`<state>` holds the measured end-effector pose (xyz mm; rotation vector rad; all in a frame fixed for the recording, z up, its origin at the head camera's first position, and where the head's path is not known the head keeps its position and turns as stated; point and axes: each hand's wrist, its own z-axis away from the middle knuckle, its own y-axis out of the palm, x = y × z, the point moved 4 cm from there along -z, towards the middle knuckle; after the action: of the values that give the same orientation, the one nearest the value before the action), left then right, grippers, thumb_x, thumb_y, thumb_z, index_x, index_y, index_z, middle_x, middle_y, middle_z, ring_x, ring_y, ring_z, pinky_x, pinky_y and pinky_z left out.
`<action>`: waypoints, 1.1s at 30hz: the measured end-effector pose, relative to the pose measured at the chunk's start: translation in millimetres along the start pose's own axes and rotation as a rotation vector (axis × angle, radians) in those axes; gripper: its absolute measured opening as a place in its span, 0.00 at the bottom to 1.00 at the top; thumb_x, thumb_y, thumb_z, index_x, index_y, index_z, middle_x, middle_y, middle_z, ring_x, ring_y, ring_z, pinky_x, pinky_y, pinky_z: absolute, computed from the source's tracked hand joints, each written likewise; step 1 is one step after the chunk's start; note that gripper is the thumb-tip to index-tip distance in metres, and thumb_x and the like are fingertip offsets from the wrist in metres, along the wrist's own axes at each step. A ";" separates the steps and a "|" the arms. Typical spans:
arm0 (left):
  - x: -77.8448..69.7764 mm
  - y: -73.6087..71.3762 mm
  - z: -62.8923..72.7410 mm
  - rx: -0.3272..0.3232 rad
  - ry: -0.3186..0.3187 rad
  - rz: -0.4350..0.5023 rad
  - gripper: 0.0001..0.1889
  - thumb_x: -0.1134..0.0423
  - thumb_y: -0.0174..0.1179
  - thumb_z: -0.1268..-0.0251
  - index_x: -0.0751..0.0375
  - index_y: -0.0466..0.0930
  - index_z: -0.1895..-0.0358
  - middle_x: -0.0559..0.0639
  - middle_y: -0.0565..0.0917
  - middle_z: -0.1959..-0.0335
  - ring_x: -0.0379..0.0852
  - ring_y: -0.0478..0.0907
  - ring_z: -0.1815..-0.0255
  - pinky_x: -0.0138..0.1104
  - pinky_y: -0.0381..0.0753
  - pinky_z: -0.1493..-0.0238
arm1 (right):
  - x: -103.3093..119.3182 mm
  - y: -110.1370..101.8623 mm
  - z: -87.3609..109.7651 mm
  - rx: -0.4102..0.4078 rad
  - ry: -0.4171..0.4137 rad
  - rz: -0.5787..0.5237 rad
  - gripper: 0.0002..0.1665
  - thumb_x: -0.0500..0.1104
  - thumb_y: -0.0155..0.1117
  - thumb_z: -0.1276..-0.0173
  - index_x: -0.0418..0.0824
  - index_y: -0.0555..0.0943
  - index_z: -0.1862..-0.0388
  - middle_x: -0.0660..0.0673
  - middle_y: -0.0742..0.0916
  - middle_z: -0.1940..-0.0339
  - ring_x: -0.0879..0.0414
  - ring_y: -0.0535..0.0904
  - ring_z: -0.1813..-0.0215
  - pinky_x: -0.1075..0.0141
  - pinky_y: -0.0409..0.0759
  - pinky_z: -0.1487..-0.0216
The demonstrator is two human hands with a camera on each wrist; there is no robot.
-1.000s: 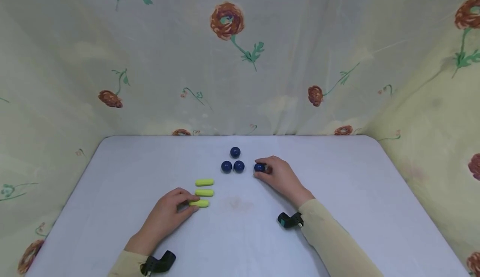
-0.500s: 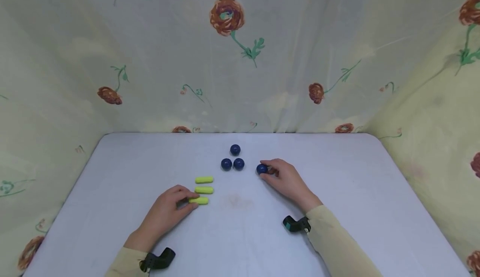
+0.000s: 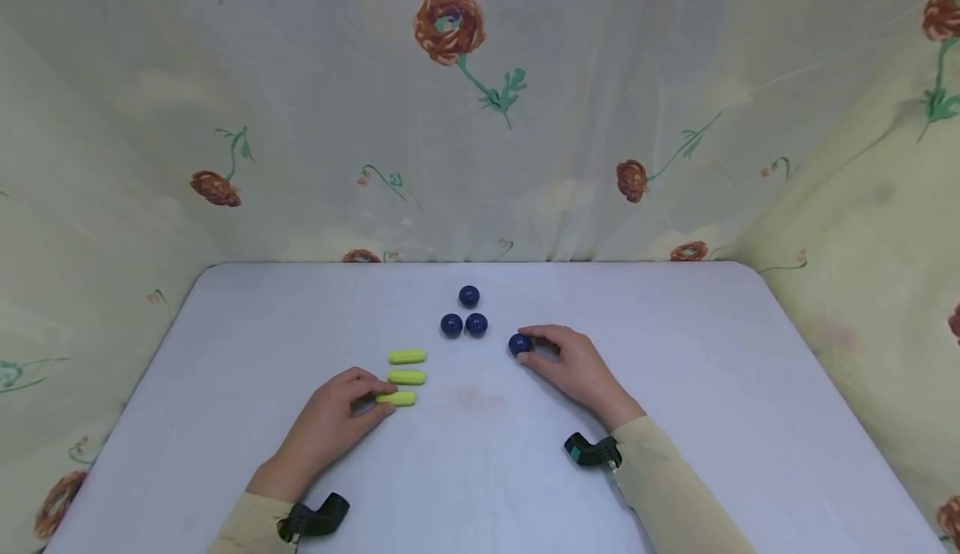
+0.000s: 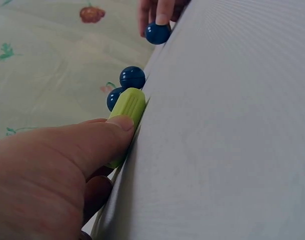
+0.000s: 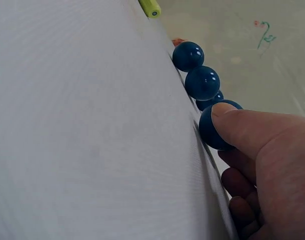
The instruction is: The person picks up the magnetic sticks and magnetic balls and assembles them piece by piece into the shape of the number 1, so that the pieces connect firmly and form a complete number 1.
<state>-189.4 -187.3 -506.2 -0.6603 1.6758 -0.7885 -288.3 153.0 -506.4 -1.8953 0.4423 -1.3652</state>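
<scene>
My left hand (image 3: 326, 421) pinches a short lime-green ribbed stick (image 3: 401, 399) between thumb and fingers, low at the white table; the left wrist view shows the thumb over its side. Two like sticks, a middle one (image 3: 407, 377) and a far one (image 3: 407, 356), lie parallel just beyond it. On the right, my right hand (image 3: 577, 366) holds a glossy dark blue ball (image 3: 519, 344) by thumb and fingertips; the thumb covers part of it in the right wrist view. Left of that ball, three more form a triangle: a back ball (image 3: 468, 296), a left ball (image 3: 451, 326) and a right ball (image 3: 476, 325).
A white cloth covers the table (image 3: 675, 329), with a faint stain (image 3: 470, 398) near its middle. Floral curtains (image 3: 555, 121) hang behind and at both sides. A black wrist camera (image 3: 315, 516) sits on the left cuff, another black camera (image 3: 592, 450) on the right.
My right hand, with the blue ball, has come a little nearer to me, going right and then slightly back left. The left hand keeps its place on the stick. The head view has tilted slightly down.
</scene>
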 end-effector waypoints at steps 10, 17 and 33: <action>-2.2 -4.0 0.0 -0.007 0.010 0.005 0.12 0.56 0.73 0.43 0.44 0.87 0.55 0.37 0.79 0.59 0.38 0.77 0.55 0.41 0.78 0.51 | 1.0 1.2 0.2 0.020 -0.024 -0.013 0.22 0.56 0.70 0.34 0.56 0.83 0.42 0.57 0.84 0.44 0.56 0.76 0.38 0.54 0.71 0.37; -2.4 -3.6 0.0 -0.004 0.003 0.006 0.11 0.55 0.72 0.41 0.44 0.87 0.55 0.36 0.80 0.59 0.38 0.77 0.54 0.42 0.77 0.50 | -0.9 1.4 2.0 0.019 -0.040 -0.029 0.22 0.56 0.69 0.34 0.55 0.83 0.42 0.57 0.84 0.45 0.56 0.76 0.39 0.53 0.71 0.38; -6.3 -0.1 0.5 0.025 -0.019 -0.028 0.13 0.53 0.74 0.45 0.42 0.86 0.56 0.32 0.81 0.63 0.37 0.74 0.57 0.40 0.76 0.53 | 0.2 1.4 6.7 0.044 -0.072 -0.056 0.22 0.60 0.68 0.34 0.58 0.84 0.43 0.61 0.84 0.48 0.61 0.77 0.44 0.55 0.74 0.41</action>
<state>-187.5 -182.6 -502.5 -0.6736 1.6407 -0.8194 -281.9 154.3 -508.3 -1.9266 0.3232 -1.3277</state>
